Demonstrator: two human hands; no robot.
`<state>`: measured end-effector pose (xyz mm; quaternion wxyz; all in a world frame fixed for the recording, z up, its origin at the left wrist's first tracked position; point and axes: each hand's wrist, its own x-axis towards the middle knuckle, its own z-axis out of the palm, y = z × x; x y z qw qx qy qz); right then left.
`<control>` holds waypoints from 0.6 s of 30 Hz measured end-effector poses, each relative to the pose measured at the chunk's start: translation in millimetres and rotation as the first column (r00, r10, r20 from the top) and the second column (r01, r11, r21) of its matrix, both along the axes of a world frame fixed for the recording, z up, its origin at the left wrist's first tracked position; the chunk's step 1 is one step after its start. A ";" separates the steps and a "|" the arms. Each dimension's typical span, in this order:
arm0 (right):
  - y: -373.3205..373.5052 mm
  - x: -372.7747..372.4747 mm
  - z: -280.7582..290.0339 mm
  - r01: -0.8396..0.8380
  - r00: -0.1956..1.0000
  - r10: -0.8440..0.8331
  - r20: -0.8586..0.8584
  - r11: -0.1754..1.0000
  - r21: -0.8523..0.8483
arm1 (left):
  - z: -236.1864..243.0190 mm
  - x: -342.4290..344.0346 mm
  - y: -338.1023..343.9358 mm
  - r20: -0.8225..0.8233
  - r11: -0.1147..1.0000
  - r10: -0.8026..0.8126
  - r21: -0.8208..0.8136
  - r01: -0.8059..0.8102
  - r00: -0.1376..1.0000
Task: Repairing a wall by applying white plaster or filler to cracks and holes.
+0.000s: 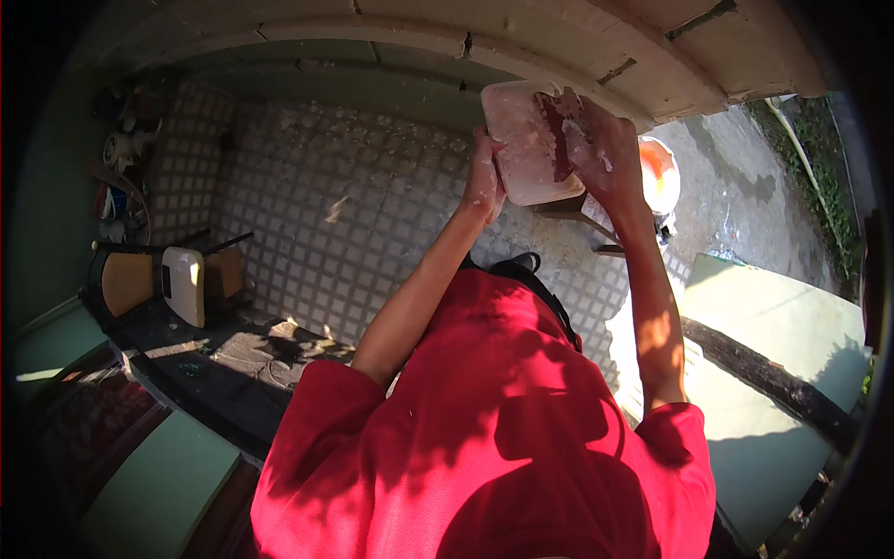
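Up near the ledge, my left hand (483,177) grips the side of a whitish, shallow rectangular tub (523,177) smeared with pale paste. My right hand (607,158), spotted with the same white stuff, is closed around a dark red flat scraper (559,138). Its ragged, paste-edged side lies over the tub's inside. How the right fingers wrap behind it is partly hidden.
A pale bucket with an orange inside (659,177) stands right of my right hand. Below the tub is a brown stool (579,212). A beam-like ledge (419,33) crosses overhead. At left, a black bench (233,359) stands by a cream object (183,284). Checkered tiles (317,186) cover the floor.
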<state>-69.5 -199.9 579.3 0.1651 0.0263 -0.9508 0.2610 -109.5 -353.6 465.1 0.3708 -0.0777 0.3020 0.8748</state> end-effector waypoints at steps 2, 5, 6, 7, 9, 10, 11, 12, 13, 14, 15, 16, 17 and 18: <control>-7.3 -5.7 23.5 0.068 0.989 -0.054 0.135 0.993 -0.100 | -0.7 0.3 -1.9 -0.012 1.000 0.013 -0.027 -0.014 1.000; -9.0 -7.5 -1.5 0.035 0.999 -0.038 0.037 0.996 0.085 | -3.3 -0.6 -1.1 -0.050 0.998 0.037 -0.043 -0.039 0.998; -13.1 -7.8 -3.9 0.019 0.999 -0.023 0.025 0.986 0.163 | -3.7 -0.1 0.5 -0.051 0.998 0.056 -0.028 -0.058 0.997; -20.4 -12.2 -12.3 -0.025 0.999 0.019 0.045 0.989 0.148 | -7.5 -1.0 -4.0 -0.050 0.995 0.099 -0.028 -0.101 0.994; -35.1 -17.9 -24.6 -0.089 0.990 0.076 0.117 0.990 0.112 | -15.6 -3.8 -17.0 -0.063 0.990 0.126 -0.062 -0.130 0.990; -36.4 -15.3 -19.4 -0.073 0.992 0.058 0.113 0.989 0.129 | -10.0 -4.4 -15.8 -0.073 0.993 0.097 -0.061 -0.101 0.993; -37.4 -13.5 -16.8 -0.074 0.993 0.063 0.101 0.991 0.111 | -4.9 -4.4 -15.0 -0.077 0.995 0.085 -0.045 -0.089 0.993; -39.5 -12.3 -12.2 -0.079 0.994 0.071 0.089 0.992 0.094 | 0.1 -4.3 -15.0 -0.078 0.997 0.064 -0.048 -0.068 0.995; -47.7 -18.3 -14.4 -0.102 0.984 0.097 0.149 0.995 0.025 | -4.3 -6.2 -22.9 -0.079 0.993 0.079 -0.077 -0.085 0.994; -55.3 -24.9 -19.1 -0.132 0.981 0.129 0.144 0.991 0.012 | -9.0 -8.8 -31.4 -0.085 0.989 0.109 -0.090 -0.117 0.990; -63.1 -32.2 -24.7 -0.161 0.975 0.164 0.151 0.986 -0.032 | -14.2 -11.3 -40.8 -0.063 0.985 0.137 -0.096 -0.142 0.989; -64.6 -34.4 -16.9 -0.155 0.974 0.161 0.159 0.987 -0.049 | -7.5 -13.1 -41.3 -0.041 0.988 0.130 -0.075 -0.133 0.991; -64.9 -37.5 -8.7 -0.157 0.975 0.161 0.155 0.987 -0.039 | -1.3 -14.4 -42.1 -0.046 0.989 0.132 -0.065 -0.135 0.990; -64.8 -40.9 -0.5 -0.131 0.978 0.138 0.156 0.990 -0.053 | 4.7 -15.8 -43.4 -0.022 0.989 0.144 -0.032 -0.145 0.989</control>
